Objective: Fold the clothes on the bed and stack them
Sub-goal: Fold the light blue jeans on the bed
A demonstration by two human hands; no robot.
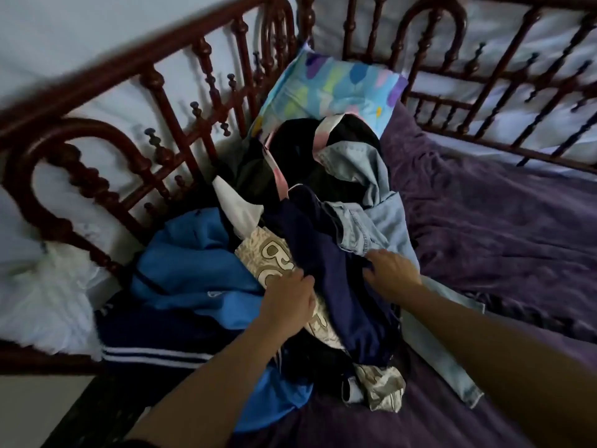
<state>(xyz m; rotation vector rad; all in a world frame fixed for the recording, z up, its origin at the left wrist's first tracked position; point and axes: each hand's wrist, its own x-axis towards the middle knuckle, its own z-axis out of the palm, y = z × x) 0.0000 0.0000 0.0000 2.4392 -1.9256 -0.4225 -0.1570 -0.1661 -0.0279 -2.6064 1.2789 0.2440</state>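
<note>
To your right the purple sheet (504, 240) lies bare, so a hand can pass there. On your left the wooden rail (106, 202) stands just beside the pile of clothes (200, 270), and the pillow (329, 88) closes the far corner behind it.

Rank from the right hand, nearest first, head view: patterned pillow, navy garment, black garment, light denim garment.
1. navy garment: gripped by the right hand.
2. light denim garment: just beyond the hand.
3. black garment: mid-pile, farther up.
4. patterned pillow: at the bed rail, farthest.
</note>
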